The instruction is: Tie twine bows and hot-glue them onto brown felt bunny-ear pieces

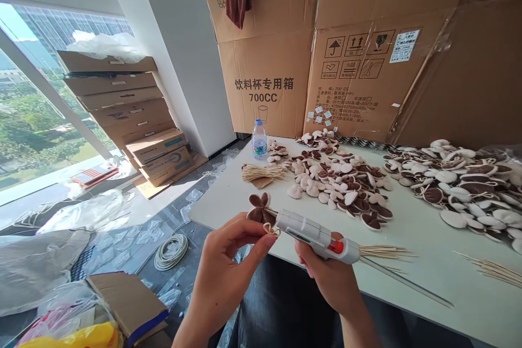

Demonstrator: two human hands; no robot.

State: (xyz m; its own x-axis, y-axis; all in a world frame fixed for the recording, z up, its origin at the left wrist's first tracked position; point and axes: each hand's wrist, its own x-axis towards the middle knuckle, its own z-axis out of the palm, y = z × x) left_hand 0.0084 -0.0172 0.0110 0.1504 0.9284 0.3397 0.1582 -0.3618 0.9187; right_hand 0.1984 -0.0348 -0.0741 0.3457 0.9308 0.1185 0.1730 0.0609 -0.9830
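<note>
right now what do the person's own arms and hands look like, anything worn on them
Both are bare. The left hand and the right hand show no gloves, rings or bracelets, and no watch or strap sits at either wrist. The forearms run to the bottom edge of the picture with no sleeves in view. Fingernails are short and unpainted as far as the picture shows.

Left hand [230, 261] pinching, right hand [326, 272] curled in a grip

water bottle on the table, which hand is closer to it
Left. The left hand is below the water bottle, holding a brown petal piece; the right hand, gripping the glue gun, is farther right.
</note>
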